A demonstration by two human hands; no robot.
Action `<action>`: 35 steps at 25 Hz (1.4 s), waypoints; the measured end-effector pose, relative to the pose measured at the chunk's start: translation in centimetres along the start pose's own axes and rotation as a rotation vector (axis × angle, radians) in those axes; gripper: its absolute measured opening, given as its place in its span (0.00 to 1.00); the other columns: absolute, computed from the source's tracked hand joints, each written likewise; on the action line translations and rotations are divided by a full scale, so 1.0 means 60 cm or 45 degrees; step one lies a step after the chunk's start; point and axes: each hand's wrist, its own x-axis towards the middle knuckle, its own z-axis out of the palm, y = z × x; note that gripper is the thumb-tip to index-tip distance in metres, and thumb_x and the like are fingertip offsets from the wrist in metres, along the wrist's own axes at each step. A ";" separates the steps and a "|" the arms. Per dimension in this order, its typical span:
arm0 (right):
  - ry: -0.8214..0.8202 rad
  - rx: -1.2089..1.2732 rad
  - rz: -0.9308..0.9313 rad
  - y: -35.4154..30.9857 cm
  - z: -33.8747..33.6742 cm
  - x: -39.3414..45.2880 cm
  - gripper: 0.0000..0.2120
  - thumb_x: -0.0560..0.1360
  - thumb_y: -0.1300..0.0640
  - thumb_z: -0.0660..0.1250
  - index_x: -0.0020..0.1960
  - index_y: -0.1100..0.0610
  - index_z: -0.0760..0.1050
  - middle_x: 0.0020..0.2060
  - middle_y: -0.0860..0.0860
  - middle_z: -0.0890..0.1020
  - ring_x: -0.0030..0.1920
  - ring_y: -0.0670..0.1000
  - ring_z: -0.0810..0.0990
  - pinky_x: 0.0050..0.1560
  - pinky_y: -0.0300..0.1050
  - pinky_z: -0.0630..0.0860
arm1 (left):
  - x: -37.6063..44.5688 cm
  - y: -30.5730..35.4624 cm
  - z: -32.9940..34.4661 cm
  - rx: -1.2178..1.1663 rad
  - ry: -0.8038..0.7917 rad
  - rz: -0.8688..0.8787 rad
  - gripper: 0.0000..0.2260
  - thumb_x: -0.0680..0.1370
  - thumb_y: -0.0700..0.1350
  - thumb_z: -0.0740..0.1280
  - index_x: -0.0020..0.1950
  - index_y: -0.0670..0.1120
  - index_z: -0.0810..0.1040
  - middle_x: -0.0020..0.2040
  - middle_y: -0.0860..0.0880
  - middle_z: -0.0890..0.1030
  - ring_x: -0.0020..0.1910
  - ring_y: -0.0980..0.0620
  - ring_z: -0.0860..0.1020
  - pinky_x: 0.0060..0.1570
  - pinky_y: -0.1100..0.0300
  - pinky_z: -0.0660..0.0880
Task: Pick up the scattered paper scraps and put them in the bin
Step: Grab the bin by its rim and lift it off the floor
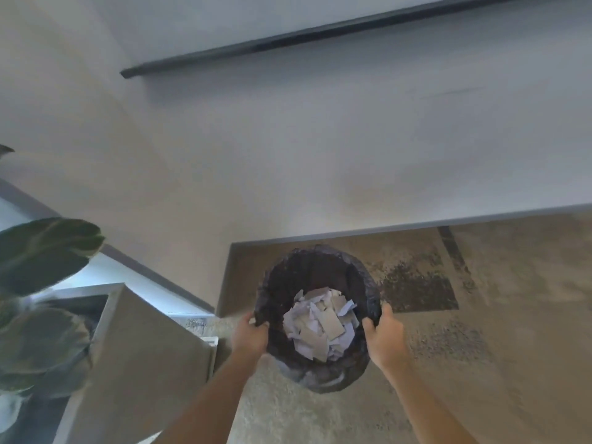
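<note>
Pale walls and a patterned beige carpet (480,363) surround a black-lined bin (320,277), held upright, mouth up, long axis vertical, above the carpet by a left hand (250,336) and right hand (389,339), fingers clenched on its rim. Paper scraps (320,325) fill its bottom; tilting it, or the thin liner slipping, could spill them.

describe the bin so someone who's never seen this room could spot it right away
Start at the pale wall with the dark shelf, then drop to the patterned beige carpet below it. The bin sits over the carpet's near edge, gripped at its rim by the left hand and right hand. It is the only round black-lined container, holding white paper scraps.
</note>
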 end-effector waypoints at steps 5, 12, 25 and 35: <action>0.041 0.033 -0.065 -0.092 0.120 0.121 0.07 0.81 0.59 0.61 0.56 0.62 0.67 0.43 0.57 0.76 0.35 0.53 0.73 0.37 0.47 0.71 | 0.179 0.019 -0.041 0.054 0.041 0.093 0.09 0.71 0.44 0.65 0.50 0.49 0.78 0.44 0.47 0.83 0.45 0.43 0.83 0.48 0.43 0.82; 0.040 0.011 -0.205 -0.206 0.283 0.267 0.12 0.81 0.56 0.62 0.60 0.62 0.69 0.50 0.60 0.80 0.45 0.60 0.80 0.42 0.51 0.78 | 0.327 0.033 -0.101 -0.076 0.173 0.071 0.21 0.74 0.35 0.68 0.65 0.47 0.73 0.56 0.47 0.81 0.48 0.46 0.80 0.44 0.56 0.80; -0.102 0.022 -0.228 -0.260 0.417 0.332 0.12 0.80 0.56 0.63 0.59 0.61 0.68 0.53 0.60 0.79 0.51 0.61 0.80 0.50 0.57 0.80 | 0.416 -0.009 -0.141 -0.044 0.349 0.160 0.22 0.77 0.34 0.65 0.70 0.47 0.70 0.62 0.48 0.78 0.56 0.46 0.77 0.52 0.56 0.77; -0.291 0.053 -0.161 -0.254 0.412 0.313 0.26 0.80 0.46 0.63 0.69 0.63 0.61 0.61 0.61 0.77 0.59 0.63 0.79 0.47 0.50 0.76 | 0.408 -0.019 -0.139 0.185 0.198 0.237 0.26 0.79 0.38 0.64 0.76 0.49 0.62 0.71 0.46 0.72 0.66 0.40 0.74 0.63 0.43 0.75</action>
